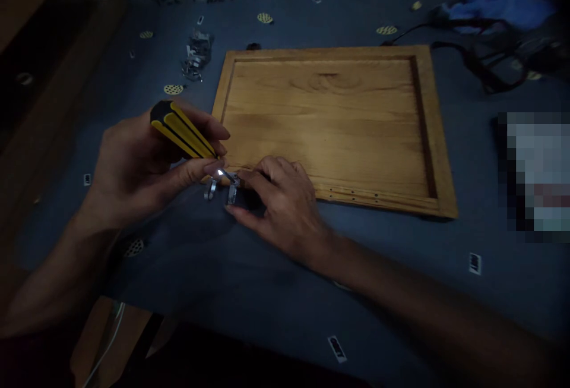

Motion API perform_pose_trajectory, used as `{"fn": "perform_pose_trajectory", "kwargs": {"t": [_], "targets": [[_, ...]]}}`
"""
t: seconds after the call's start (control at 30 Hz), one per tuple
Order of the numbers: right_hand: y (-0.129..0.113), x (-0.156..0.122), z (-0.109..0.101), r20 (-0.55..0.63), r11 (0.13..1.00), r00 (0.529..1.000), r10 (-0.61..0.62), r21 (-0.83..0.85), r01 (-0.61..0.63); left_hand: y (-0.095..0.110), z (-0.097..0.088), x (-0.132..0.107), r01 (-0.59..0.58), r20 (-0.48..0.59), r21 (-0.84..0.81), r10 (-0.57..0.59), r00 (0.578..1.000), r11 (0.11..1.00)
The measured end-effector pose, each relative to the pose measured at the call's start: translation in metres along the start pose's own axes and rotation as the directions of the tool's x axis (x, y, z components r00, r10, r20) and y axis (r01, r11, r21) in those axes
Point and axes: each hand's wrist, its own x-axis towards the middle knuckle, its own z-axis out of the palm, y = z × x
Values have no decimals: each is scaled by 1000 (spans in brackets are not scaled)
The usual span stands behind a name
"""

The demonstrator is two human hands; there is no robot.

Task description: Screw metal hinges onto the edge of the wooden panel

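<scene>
My left hand point(129, 165) is closed round a screwdriver point(184, 132) with a yellow and black handle. The tool slants down to the right, its shaft reaching a metal cabinet hinge point(232, 193) at the near left edge of a framed wooden panel point(320, 120). With thumb and fingertips, my right hand point(285, 204) grips this hinge from the right, the other fingers resting on the panel. Part of the hinge and the screwdriver's tip are hard to make out in the dim light. Small dark holes mark the panel's near edge, right of my right hand.
A cluster of metal hinges point(196, 58) lies on the dark blue patterned cloth point(401, 293) beyond my left hand. Behind the panel on the right are a dark strap point(503, 88) and a blue cloth point(512, 8). A blurred-out pale object point(543, 162) lies at the right.
</scene>
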Motion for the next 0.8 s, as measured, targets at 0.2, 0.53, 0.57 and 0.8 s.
{"fn": "perform_pose_trajectory", "kwargs": {"t": [0.2,0.53,0.57,0.8], "targets": [[-1,0,-1,7,1000,1000,7,-18,-7,1,0,-1,-7,28,4,7,1000,1000],[-1,0,0,20,1000,1000,17,-7,-17,-3,-1,-1,-10,44,-60,13,999,998],[-1,0,0,21,1000,1000,18,-5,-18,-2,0,-1,-9,20,-60,10,1000,998],[-1,0,-2,35,1000,999,24,9,-24,-10,6,6,-67,-239,33,73,968,997]]}}
